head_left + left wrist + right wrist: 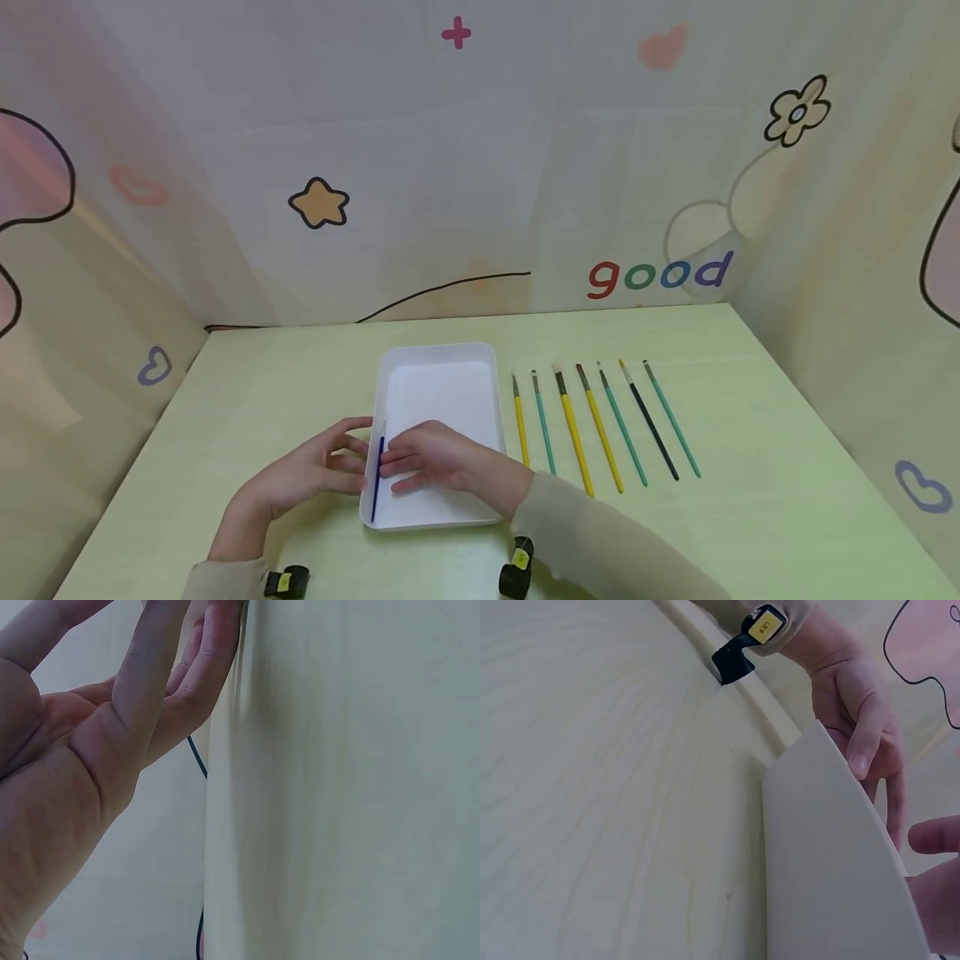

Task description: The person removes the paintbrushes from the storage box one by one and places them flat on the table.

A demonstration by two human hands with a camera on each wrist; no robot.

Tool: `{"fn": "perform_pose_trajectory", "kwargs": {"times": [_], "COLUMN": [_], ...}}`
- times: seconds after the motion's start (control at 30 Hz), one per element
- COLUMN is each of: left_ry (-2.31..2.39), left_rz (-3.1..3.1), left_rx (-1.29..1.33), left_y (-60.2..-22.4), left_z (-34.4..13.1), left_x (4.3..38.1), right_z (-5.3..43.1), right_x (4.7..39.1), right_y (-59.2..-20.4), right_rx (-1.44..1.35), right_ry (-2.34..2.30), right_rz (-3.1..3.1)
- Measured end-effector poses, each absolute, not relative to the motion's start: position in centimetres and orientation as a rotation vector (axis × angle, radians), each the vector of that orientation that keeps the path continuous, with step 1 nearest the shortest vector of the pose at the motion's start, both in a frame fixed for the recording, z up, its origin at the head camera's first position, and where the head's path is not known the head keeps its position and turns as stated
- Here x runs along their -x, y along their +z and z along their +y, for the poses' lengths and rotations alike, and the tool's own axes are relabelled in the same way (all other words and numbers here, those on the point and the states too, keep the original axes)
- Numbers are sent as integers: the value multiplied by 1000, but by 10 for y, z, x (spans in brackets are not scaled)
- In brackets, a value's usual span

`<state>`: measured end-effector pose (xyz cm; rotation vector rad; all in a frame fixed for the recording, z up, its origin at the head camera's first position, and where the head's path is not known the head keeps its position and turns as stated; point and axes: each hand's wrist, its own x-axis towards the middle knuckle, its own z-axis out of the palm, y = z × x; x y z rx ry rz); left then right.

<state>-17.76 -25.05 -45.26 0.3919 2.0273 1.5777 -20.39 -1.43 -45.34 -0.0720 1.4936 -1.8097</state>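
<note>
A white rectangular tray [442, 387] lies on the table in the head view. Along its left inner wall lies a paintbrush with a dark blue handle [376, 496]. My right hand [442, 457] reaches into the tray, its loosely bent fingertips right at the brush handle and partly overlapping it. Beside the left rim is my left hand [311, 471], with spread, relaxed fingers close against the outside of the tray. The right wrist view has the left hand [866, 712] behind the tray wall [829, 855], thumb near the rim.
Several paintbrushes stand in a row right of the tray, among them a thick yellow one [576, 442], a black one [656, 427] and a green one [675, 425]. A printed cloth [420, 167] encloses the table [750, 517] at the back and sides.
</note>
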Motion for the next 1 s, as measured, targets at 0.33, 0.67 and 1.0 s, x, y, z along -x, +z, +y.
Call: {"fn": "perform_pose_trajectory", "kwargs": {"times": [0.33,0.67,1.0], "left_ry": [1584,1583,1582], "left_rz": [2015,2011,2009], "left_rx": [-413,-425,-422], "left_y": [-453,-452,-453], "left_z": [-252,-252,-252], "left_x": [177,177,178], "right_z": [-24,-30,-41], "right_x": [205,202,197], "right_y": [-456,-463,-466], "right_rx": [139,213,184], "right_ry": [-1693,-1698,-1750], "right_rz": [1633,1792,1826]}}
